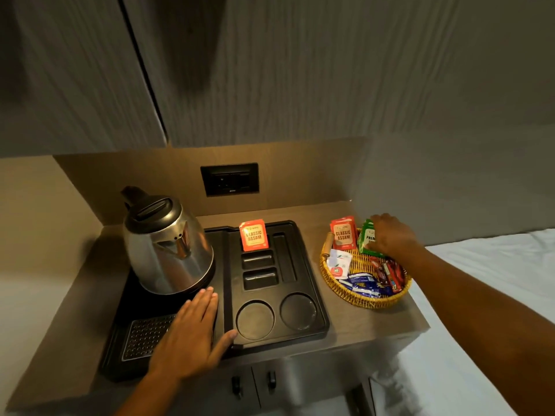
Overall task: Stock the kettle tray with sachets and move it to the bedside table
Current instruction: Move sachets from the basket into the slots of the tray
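Note:
A black kettle tray lies on the counter with a steel kettle on its left half. An orange Classic Assam sachet stands upright in the tray's rear slot. My left hand rests flat and open on the tray in front of the kettle. To the right, a wicker basket holds another Classic Assam sachet, white, blue and red sachets. My right hand reaches into the basket and grips the green sachets at its back.
The wooden counter ends at a wall on the left and a white bed on the right. A black wall socket sits behind the tray. Cupboard doors with black handles are below the counter.

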